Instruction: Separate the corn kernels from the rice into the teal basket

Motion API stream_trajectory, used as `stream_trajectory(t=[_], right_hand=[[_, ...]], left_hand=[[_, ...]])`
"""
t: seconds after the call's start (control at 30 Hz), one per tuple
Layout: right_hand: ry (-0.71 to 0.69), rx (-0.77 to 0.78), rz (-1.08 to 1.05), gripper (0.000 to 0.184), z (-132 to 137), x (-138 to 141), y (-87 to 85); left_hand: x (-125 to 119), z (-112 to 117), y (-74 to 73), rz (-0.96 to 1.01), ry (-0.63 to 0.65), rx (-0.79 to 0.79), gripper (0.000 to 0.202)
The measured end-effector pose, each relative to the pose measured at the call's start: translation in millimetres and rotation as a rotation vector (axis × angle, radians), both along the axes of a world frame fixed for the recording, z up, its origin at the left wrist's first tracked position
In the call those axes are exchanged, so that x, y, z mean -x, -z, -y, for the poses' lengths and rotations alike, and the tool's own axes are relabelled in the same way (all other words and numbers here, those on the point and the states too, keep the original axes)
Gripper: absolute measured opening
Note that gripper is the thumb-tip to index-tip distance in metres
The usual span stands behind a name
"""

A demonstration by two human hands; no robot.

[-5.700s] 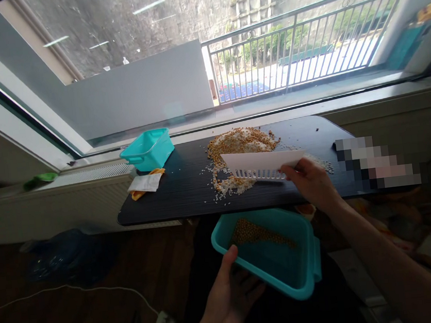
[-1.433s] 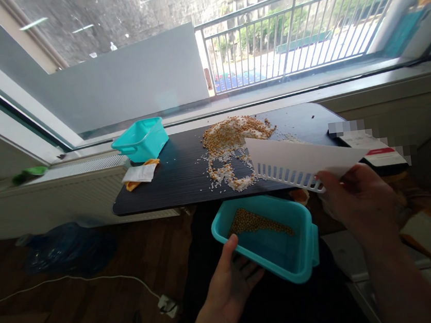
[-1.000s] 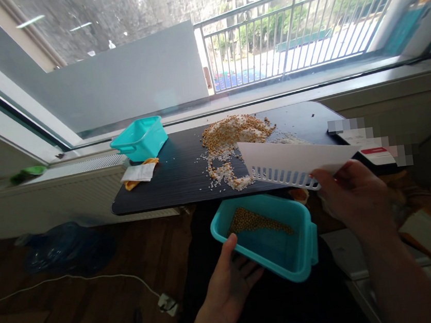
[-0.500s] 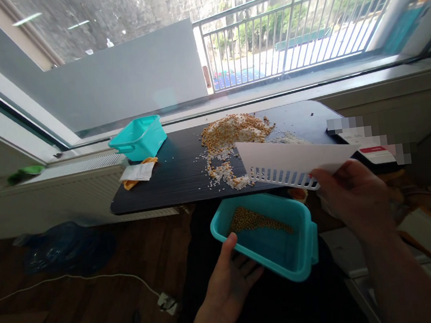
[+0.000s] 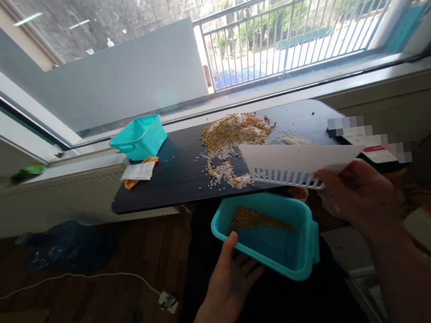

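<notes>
My left hand (image 5: 231, 279) grips the near left rim of a teal plastic tub (image 5: 288, 251) held below the table's front edge; a strip of yellow beans (image 5: 259, 219) lies in it. My right hand (image 5: 353, 195) is closed on the right end of a white slotted scraper (image 5: 297, 162), which hangs tilted above the tub and the table edge. On the black table (image 5: 174, 179) lies a pile of mixed yellow beans and white rice (image 5: 235, 130), with a smaller trail (image 5: 226, 173) drawn toward the front edge.
A second teal tub (image 5: 138, 137) stands at the table's back left, with a white and orange packet (image 5: 139, 173) in front of it. A black box with a label (image 5: 373, 151) sits at the right. A white cable (image 5: 77, 278) runs across the floor.
Since the oldest frame my right hand lifted the scraper off the grain and drew it back to the right, above the tub. Over the last second it hardly moves.
</notes>
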State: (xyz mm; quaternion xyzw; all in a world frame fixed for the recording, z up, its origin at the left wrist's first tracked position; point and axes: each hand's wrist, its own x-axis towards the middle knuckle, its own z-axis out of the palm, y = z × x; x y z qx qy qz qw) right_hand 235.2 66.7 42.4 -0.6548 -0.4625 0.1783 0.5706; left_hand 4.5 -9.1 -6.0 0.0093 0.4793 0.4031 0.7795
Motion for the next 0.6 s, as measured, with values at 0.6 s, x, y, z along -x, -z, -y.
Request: stream_trajectory(t=[0.6], right_hand=[[-0.19, 0.007, 0.011, 0.023, 4, 9, -4.4]], left_hand=[[2, 0, 0.2, -0.003, -0.006, -0.019, 0.062]])
